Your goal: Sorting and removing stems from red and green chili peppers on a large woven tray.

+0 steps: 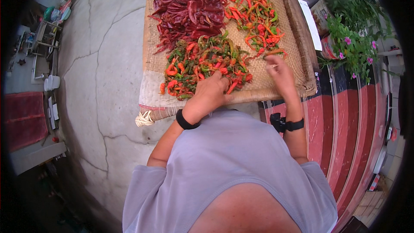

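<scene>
A heap of mixed red and green chili peppers, wrinkled and tangled, lies on the near part of a woven mat. My left hand rests at the heap's near edge, fingers curled in among the peppers; what they grip is hidden. To the right, my right hand hovers over the mat with fingers bent and drawn together. A slim orange chili pepper shows just beyond its fingertips; whether it is held I cannot tell. Farther off lies a looser group of red, orange and green peppers.
A large pile of dark red dried chilies covers the mat's far left. The mat lies on a framed stand with a raised right edge. Potted pink flowers and red striped cloth are at right; cracked concrete floor extends left.
</scene>
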The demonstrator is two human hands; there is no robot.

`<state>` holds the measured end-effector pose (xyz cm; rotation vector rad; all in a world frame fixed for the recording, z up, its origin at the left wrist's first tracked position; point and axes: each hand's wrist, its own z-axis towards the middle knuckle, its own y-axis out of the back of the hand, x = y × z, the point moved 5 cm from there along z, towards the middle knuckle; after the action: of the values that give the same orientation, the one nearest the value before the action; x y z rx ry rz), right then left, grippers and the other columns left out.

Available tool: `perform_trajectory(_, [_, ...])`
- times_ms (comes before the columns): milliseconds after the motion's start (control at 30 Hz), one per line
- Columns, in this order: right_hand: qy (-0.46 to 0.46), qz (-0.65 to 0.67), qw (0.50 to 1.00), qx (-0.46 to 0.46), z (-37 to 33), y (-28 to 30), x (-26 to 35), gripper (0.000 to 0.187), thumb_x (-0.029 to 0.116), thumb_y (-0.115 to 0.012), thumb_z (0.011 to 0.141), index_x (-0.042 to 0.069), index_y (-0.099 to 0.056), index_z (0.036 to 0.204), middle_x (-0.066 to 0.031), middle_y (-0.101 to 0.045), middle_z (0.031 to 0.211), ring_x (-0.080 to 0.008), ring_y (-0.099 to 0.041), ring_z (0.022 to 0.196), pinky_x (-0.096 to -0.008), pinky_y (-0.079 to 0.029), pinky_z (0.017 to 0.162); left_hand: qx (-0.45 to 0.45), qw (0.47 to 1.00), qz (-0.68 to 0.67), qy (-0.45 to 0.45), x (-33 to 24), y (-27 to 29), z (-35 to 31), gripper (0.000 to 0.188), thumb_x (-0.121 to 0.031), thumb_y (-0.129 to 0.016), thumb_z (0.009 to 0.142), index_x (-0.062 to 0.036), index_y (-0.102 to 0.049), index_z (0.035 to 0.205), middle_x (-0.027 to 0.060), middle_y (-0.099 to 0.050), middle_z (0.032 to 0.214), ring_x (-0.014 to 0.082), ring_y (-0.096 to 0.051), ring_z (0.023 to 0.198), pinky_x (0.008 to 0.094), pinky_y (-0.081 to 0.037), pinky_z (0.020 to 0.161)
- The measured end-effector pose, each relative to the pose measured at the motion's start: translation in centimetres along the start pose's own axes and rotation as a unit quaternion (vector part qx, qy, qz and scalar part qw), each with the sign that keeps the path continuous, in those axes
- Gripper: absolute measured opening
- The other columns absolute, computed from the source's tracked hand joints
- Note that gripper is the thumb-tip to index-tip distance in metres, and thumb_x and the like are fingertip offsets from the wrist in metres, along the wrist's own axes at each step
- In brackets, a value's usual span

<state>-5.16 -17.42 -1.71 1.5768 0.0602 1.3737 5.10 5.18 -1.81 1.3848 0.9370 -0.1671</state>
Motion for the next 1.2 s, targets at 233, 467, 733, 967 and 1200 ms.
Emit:
perform_trajectory(233, [0.024,0.018,0.987,0.159,-1.7,-3.5,4.1,0.028,0.007,-0.062,0.082,0.006,-0.060,0.110,-0.0113,-0.063,0.101,-0.0242,-0.063,0.078,-0.0326,-0.050,0.072,-0.041,0.998,-0.007,0.038,-0.1,1.7,-0.1,0.016,-0.021,-0.066,0.079,-0.0062,-0.060,0.082,0.0111,-0.055,0.089,0.0315,-0.059,0.082,0.0421,-0.047,0.070])
perform_trajectory(467, [0.093,0.194,0.942,0.256,-1.7,-4.5,8.5,0.035,0.002,-0.058,0.083,0.008,-0.059,0.117,-0.0097,-0.052,0.122,-0.0224,-0.060,0.079,-0.0313,-0.050,0.075,-0.057,0.990,-0.121,0.047,0.7,3.9,-0.6,0.015,-0.016,-0.056,0.092,-0.0015,-0.058,0.095,0.0095,-0.064,0.085,0.0192,-0.061,0.075,0.0304,-0.048,0.067])
perform_trajectory(733, [0.175,0.161,0.917,0.320,-2.7,-6.8,9.1,0.020,0.007,-0.061,0.085,0.002,-0.062,0.105,-0.0076,-0.063,0.084,-0.0182,-0.058,0.079,-0.0297,-0.047,0.072,-0.098,0.826,-0.554,0.049,1.3,2.9,-0.6,0.017,-0.020,-0.048,0.099,-0.0058,-0.055,0.107,-0.0016,-0.057,0.080,0.0046,-0.050,0.070,0.0192,-0.042,0.065])
perform_trajectory(967, [0.159,0.207,0.925,0.276,-2.2,-5.6,8.7,0.024,0.009,-0.057,0.089,0.003,-0.060,0.112,-0.0081,-0.063,0.090,-0.0196,-0.060,0.079,-0.0305,-0.048,0.073,-0.077,0.770,-0.633,0.028,0.8,2.3,-0.1,0.024,-0.019,-0.043,0.100,-0.0045,-0.050,0.118,0.0021,-0.060,0.087,0.0071,-0.052,0.076,0.0212,-0.043,0.071])
perform_trajectory(1200, [-0.019,0.364,0.878,0.311,-2.5,-4.4,7.4,0.024,0.009,-0.055,0.092,0.000,-0.061,0.113,-0.0058,-0.056,0.117,-0.0103,-0.059,0.084,-0.0254,-0.049,0.073,-0.145,0.815,-0.558,0.056,1.8,2.3,0.8,0.023,-0.018,-0.047,0.098,-0.0053,-0.053,0.116,0.0003,-0.060,0.090,0.0047,-0.051,0.072,0.0197,-0.042,0.067])
